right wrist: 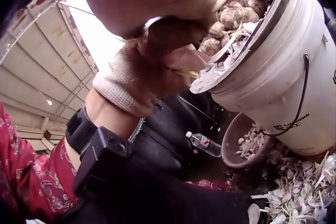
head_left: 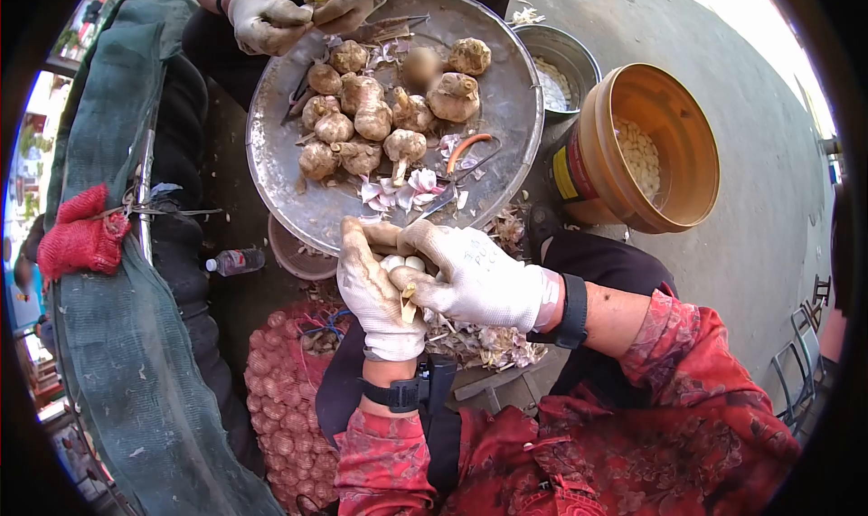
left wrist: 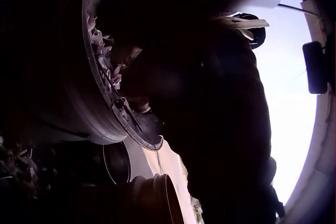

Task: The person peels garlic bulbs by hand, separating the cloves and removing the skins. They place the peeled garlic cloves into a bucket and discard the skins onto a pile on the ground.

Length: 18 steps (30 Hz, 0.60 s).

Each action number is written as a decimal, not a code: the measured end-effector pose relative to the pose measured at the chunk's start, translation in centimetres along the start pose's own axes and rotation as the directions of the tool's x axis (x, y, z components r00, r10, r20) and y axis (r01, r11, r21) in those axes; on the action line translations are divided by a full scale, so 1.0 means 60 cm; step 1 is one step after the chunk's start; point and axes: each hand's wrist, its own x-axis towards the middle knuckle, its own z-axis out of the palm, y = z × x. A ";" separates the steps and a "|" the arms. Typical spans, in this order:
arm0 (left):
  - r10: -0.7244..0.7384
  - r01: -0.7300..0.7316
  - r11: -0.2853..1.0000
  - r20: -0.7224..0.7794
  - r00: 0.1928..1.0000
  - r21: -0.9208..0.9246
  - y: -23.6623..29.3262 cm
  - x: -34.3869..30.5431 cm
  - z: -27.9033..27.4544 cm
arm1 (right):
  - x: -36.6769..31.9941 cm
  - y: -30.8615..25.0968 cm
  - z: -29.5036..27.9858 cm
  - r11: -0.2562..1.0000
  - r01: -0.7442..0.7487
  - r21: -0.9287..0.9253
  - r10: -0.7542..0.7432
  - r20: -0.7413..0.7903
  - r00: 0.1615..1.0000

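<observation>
Both hands wear white knit gloves and meet just below the near rim of a round metal tray (head_left: 303, 195). Pale garlic cloves (head_left: 405, 263) show in the cupped left hand (head_left: 375, 299), its fingers curled around them. The right hand (head_left: 479, 276) reaches over from the side, its thumb and fingers bent onto the same garlic. A short cut stem (head_left: 409, 306) sticks out below the right thumb. In the right wrist view, pinkish garlic skin (right wrist: 184, 58) shows between the hands. The left wrist view is mostly dark, with the tray's rim (left wrist: 97, 77) visible.
Garlic bulbs (head_left: 362, 109), loose skins and orange-handled snips (head_left: 466, 147) lie on the tray, which sits on a white bucket (right wrist: 273, 71). Another person's gloved hands (head_left: 267, 18) work opposite. An orange bucket (head_left: 633, 204) holds cloves; a red net sack (head_left: 276, 407) stands at left.
</observation>
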 end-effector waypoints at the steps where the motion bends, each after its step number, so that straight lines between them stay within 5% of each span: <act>1: 0.006 -0.007 1.000 -0.039 0.999 -0.010 -0.001 -0.001 0.004 | -0.001 0.005 0.004 0.999 0.034 -0.035 -0.035 -0.024 0.999; 9: 0.000 -0.005 0.995 -0.053 0.999 -0.095 -0.009 0.006 -0.012 | -0.005 0.011 0.020 0.997 0.005 -0.078 -0.015 -0.133 0.991; 11: 0.006 -0.006 0.999 0.009 1.000 -0.037 0.000 0.002 -0.006 | -0.001 0.001 0.012 0.964 -0.104 0.244 0.139 -0.131 0.982; 13: -0.012 0.012 1.000 0.021 1.000 -0.014 0.004 0.002 -0.007 | 0.003 0.010 0.019 0.765 -0.252 0.593 0.320 -0.010 0.947; 15: -0.048 0.047 0.998 0.050 0.998 0.028 0.009 0.003 -0.005 | 0.006 0.013 0.004 0.563 -0.361 0.743 0.390 0.147 0.909; 18: -0.048 0.037 0.990 0.077 0.996 0.137 0.016 0.004 -0.003 | 0.003 0.016 -0.007 0.508 -0.355 0.785 0.367 0.175 0.913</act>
